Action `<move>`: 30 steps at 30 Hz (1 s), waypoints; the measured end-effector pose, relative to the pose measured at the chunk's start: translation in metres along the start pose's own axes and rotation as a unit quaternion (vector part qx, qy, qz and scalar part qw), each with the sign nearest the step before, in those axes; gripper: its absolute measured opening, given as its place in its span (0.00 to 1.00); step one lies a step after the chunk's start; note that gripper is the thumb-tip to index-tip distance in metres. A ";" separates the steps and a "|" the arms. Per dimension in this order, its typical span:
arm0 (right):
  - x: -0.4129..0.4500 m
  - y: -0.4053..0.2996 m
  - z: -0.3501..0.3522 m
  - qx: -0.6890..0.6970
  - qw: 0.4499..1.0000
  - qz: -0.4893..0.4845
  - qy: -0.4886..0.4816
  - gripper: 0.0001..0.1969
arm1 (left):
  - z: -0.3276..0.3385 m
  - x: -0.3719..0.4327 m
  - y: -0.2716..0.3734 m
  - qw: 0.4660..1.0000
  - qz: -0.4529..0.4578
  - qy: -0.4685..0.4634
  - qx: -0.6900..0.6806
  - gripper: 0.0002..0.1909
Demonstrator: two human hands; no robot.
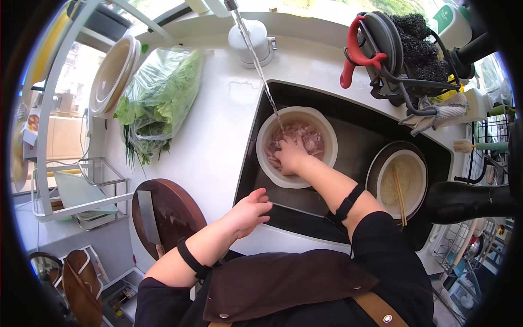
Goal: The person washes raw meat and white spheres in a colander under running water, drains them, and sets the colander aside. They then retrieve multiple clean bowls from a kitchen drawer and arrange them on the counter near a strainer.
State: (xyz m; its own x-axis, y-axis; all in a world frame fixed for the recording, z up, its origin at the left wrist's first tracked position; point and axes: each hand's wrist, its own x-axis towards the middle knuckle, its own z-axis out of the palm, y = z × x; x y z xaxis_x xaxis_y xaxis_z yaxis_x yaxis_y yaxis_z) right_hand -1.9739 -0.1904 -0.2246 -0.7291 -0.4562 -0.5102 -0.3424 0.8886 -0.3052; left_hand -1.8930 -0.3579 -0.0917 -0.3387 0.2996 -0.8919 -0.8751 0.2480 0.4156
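Note:
My right hand (292, 155) reaches down into a white bowl (328, 163) in the dark sink (347, 135). Pale pink raw meat (314, 137) in wet liquid surrounds its fingers. The fingertips are hidden, so a grip on the meat cannot be made out. A stream of water (261, 73) falls from the faucet spout (231, 4) into the bowl, just beyond the hand. My left hand (251, 210) hovers by the sink's near left edge, fingers apart and holding nothing.
A second bowl (417, 163) with chopsticks (398, 192) sits at the sink's right. Bagged leafy greens (163, 98) lie on the left counter. A cleaver (148, 216) rests on a round wooden cutting board (179, 220) near my left arm. Red-handled cookware (353, 57) stands behind the sink.

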 end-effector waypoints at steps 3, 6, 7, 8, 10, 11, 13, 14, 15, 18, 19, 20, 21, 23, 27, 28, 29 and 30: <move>-0.018 0.021 0.029 -0.117 0.992 -0.034 0.045 0.23 | 0.007 0.042 -0.026 0.982 -0.050 0.062 -0.171 0.35; -0.019 0.038 0.027 -0.079 0.988 0.096 0.097 0.30 | 0.016 0.072 -0.012 0.974 -0.040 0.090 -0.204 0.34; -0.012 0.040 0.034 -0.081 0.987 0.095 0.098 0.30 | 0.018 0.082 -0.014 0.979 -0.021 0.056 -0.194 0.30; -0.003 0.041 0.041 0.040 0.980 0.158 0.113 0.31 | 0.019 0.092 -0.016 0.983 -0.001 0.024 -0.183 0.27; -0.006 0.022 0.026 0.170 0.941 0.247 0.159 0.30 | 0.020 0.116 -0.026 0.981 0.001 0.033 -0.192 0.24; 0.005 0.026 0.036 0.167 0.942 0.244 0.157 0.30 | 0.021 0.125 -0.030 0.980 0.002 0.041 -0.197 0.20; 0.023 0.044 0.044 0.385 0.886 0.175 0.192 0.28 | 0.032 0.118 -0.018 0.981 0.017 0.074 -0.177 0.18; 0.021 0.049 0.039 0.470 0.843 0.171 0.195 0.27 | 0.030 0.118 -0.017 0.982 0.013 0.082 -0.171 0.18; 0.019 0.055 0.031 0.478 0.838 0.179 0.192 0.27 | 0.027 0.118 -0.020 0.982 0.005 0.089 -0.165 0.19; -0.014 0.051 -0.019 0.311 0.923 0.182 0.136 0.33 | 0.015 0.114 -0.028 0.969 0.022 0.143 -0.201 0.22; -0.018 0.052 -0.013 0.312 0.922 0.186 0.136 0.33 | 0.018 0.112 -0.024 0.970 0.020 0.140 -0.197 0.22; -0.022 0.051 -0.004 0.253 0.934 0.228 0.106 0.38 | 0.020 0.109 -0.020 0.965 0.027 0.162 -0.203 0.24; -0.026 0.050 0.002 0.191 0.942 0.267 0.075 0.42 | 0.022 0.106 -0.016 0.959 0.034 0.186 -0.210 0.26; -0.027 0.028 0.002 0.194 0.936 0.291 -0.034 0.49 | 0.023 0.107 -0.011 0.962 0.042 0.179 -0.203 0.26; -0.010 0.020 0.015 0.320 0.915 0.243 0.040 0.49 | 0.017 0.119 -0.013 0.972 0.052 0.177 -0.144 0.21; -0.007 0.025 0.013 0.390 0.900 0.183 0.070 0.48 | 0.014 0.122 -0.013 0.975 0.062 0.173 -0.125 0.19; -0.007 0.034 0.009 0.381 0.912 0.126 0.087 0.43 | 0.010 0.125 -0.013 0.975 0.064 0.171 -0.124 0.19; -0.012 0.037 -0.006 0.348 0.925 0.138 0.066 0.38 | 0.007 0.122 -0.008 0.975 0.062 0.155 -0.149 0.18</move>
State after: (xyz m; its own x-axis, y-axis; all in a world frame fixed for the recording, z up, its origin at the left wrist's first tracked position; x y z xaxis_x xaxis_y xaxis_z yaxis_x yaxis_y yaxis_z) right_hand -1.9811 -0.1515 -0.2251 -0.8131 -0.1663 -0.5579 0.2983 0.7039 -0.6446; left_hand -1.9247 -0.3169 -0.2031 -0.4953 0.0056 -0.8687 -0.8671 -0.0640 0.4939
